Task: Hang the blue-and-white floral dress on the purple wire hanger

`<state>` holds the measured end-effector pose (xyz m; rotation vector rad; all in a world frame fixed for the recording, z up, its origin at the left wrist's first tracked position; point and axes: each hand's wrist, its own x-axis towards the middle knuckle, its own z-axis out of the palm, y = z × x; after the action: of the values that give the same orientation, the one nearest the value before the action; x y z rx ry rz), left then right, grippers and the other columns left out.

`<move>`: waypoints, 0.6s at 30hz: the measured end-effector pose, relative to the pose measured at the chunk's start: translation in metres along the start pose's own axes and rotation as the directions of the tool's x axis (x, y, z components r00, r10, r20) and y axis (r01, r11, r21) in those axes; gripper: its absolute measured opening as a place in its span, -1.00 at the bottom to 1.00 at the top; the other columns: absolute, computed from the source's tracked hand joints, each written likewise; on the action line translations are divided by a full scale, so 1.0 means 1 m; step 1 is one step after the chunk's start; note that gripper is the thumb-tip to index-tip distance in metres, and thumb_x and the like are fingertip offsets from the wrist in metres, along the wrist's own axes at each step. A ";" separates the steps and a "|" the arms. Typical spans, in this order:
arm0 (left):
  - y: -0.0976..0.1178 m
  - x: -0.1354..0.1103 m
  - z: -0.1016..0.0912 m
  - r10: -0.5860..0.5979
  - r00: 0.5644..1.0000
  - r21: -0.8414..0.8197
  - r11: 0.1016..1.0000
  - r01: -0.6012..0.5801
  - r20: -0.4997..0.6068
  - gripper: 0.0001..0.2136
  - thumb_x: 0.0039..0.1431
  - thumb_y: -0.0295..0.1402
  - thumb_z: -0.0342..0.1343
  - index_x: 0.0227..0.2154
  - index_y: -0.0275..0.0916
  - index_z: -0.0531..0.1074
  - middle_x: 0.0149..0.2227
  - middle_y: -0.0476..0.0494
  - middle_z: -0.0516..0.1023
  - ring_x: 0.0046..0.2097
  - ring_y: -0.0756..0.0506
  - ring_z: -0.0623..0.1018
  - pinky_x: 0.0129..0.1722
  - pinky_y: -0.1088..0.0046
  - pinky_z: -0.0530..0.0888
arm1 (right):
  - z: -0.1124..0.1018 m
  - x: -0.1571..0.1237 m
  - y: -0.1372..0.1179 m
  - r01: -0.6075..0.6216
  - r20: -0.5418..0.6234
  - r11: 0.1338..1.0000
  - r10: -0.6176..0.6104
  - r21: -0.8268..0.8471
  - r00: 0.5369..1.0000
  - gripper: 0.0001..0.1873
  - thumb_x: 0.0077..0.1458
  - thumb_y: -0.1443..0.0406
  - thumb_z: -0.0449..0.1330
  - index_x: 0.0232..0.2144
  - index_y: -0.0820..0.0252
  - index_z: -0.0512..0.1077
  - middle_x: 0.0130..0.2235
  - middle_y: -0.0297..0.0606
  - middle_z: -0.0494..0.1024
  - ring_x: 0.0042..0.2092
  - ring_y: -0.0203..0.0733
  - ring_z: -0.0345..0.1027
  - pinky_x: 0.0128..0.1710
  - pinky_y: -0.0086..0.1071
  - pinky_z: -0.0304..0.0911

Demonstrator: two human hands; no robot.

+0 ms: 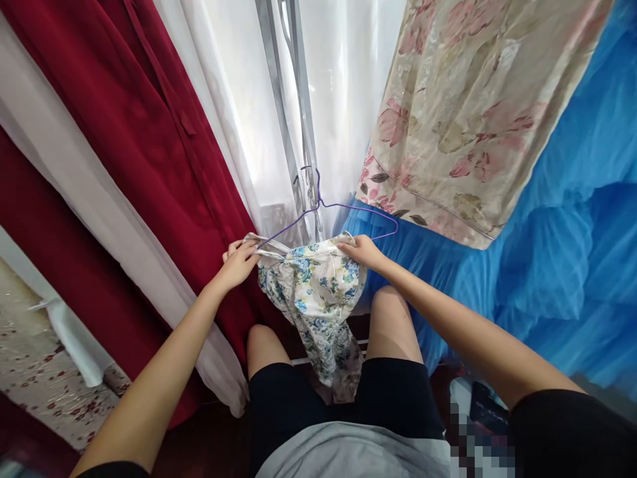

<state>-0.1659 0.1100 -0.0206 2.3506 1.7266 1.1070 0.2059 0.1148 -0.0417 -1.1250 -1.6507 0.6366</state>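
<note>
A white floral garment [323, 282] with blue and yellow flowers hangs down between my knees, its lower part gathered. A thin purple hanger [343, 205] stands hook-up behind its top edge. My left hand [241, 261] is closed on the garment's left top corner, by a strap, where the hanger's left arm meets the cloth. With thumb and fingers pinched, my right hand [361, 251] holds the right top edge. The hanger's right end lies outside the cloth, just above that hand. Whether the hook rests on the shiny grey strips [291, 119] behind it, I cannot tell.
Dark red cloth [149, 146] and white drapes hang at the left. On the right are a beige pink-flowered garment [462, 133] and blue tulle [547, 279]. White sheer cloth [343, 86] hangs at the back. Dark items [488, 405] lie low at the right.
</note>
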 end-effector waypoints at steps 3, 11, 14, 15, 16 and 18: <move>0.044 0.007 0.000 0.167 0.986 -0.025 0.986 -0.167 -0.025 -0.80 0.26 -0.28 0.04 -0.29 -0.07 0.59 0.24 -0.12 0.47 0.32 -0.38 0.18 0.28 -0.20 0.02 | 0.009 -0.006 0.006 0.008 0.013 1.000 -0.008 0.005 1.000 -0.47 -0.06 0.02 0.29 -0.76 0.13 0.15 -0.71 -0.52 0.05 -0.56 -0.39 -0.08 -0.56 -0.43 -0.16; 0.104 0.015 0.022 0.361 0.920 -0.060 0.926 -0.373 -0.154 -0.80 0.30 -0.29 0.03 -0.21 -0.16 0.55 0.00 -0.21 0.58 0.00 -0.22 0.56 0.04 0.30 0.41 | -0.005 -0.041 0.003 0.179 0.027 0.982 -0.180 0.053 0.983 -0.66 0.04 0.06 0.30 -0.33 0.24 0.55 -0.38 -0.30 0.55 -0.35 -0.18 0.38 -0.29 -0.35 0.27; 0.100 0.005 0.032 0.360 0.907 -0.029 0.927 -0.375 -0.218 -0.81 0.31 -0.29 0.05 -0.16 -0.15 0.55 -0.12 -0.18 0.57 -0.11 -0.17 0.57 -0.04 0.38 0.42 | -0.036 -0.051 0.016 0.257 -0.119 0.966 -0.254 0.011 0.960 -0.29 -0.04 0.15 0.39 0.17 0.15 0.40 -0.11 -0.18 0.61 -0.19 -0.07 0.47 -0.10 -0.23 0.34; 0.099 0.003 0.033 0.367 0.900 -0.029 0.923 -0.384 -0.234 -0.82 0.31 -0.30 0.06 -0.15 -0.15 0.54 -0.13 -0.18 0.56 -0.11 -0.17 0.57 -0.05 0.39 0.42 | -0.048 -0.049 0.021 0.244 -0.170 0.969 -0.245 -0.029 0.955 -0.18 -0.06 0.18 0.41 0.26 0.14 0.32 -0.11 -0.16 0.61 -0.19 -0.05 0.48 -0.08 -0.20 0.34; 0.099 0.001 0.034 0.371 0.894 -0.033 0.920 -0.391 -0.252 -0.83 0.30 -0.31 0.07 -0.13 -0.15 0.52 -0.13 -0.18 0.56 -0.09 -0.17 0.56 -0.04 0.40 0.42 | -0.059 -0.045 0.026 0.227 -0.222 0.971 -0.238 -0.074 0.946 -0.10 -0.07 0.21 0.41 0.31 0.15 0.25 -0.10 -0.14 0.61 -0.18 -0.03 0.48 -0.06 -0.17 0.34; 0.101 0.000 0.032 0.370 0.884 -0.046 0.916 -0.398 -0.285 -0.81 0.27 -0.32 0.11 -0.09 -0.15 0.49 -0.12 -0.17 0.55 -0.07 -0.17 0.55 -0.02 0.39 0.42 | -0.081 -0.031 0.033 0.214 -0.325 0.960 -0.263 -0.178 0.909 -0.08 -0.11 0.22 0.42 0.30 0.20 0.26 -0.03 -0.07 0.59 -0.07 0.04 0.46 0.03 -0.13 0.30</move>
<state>-0.0653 0.0830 -0.0030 2.6494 1.2407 1.5993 0.2952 0.0930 -0.0534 -1.0413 -1.5089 0.1541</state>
